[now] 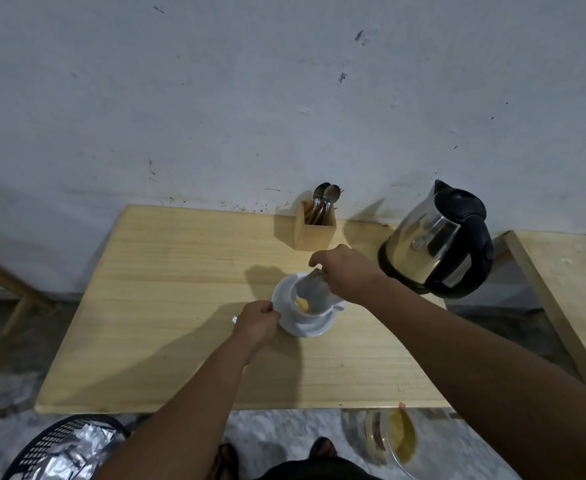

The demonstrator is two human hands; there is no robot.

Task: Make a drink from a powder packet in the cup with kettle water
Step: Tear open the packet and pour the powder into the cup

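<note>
A white cup (310,318) stands on a white saucer (283,294) in the middle of the wooden table (167,306). My right hand (345,271) pinches a silvery powder packet (314,291) tilted mouth-down over the cup, and yellow powder (302,304) lies inside. My left hand (255,323) is closed at the saucer's left rim, with a small silvery scrap (234,319) sticking out beside it. A steel kettle (438,240) with a black handle and lid stands at the table's back right.
A wooden holder (316,228) with spoons stands against the wall behind the cup. A black basket (63,448) with foil wrappers sits on the floor at lower left. A glass jar (390,438) stands on the floor at right. A second table (568,289) adjoins on the right.
</note>
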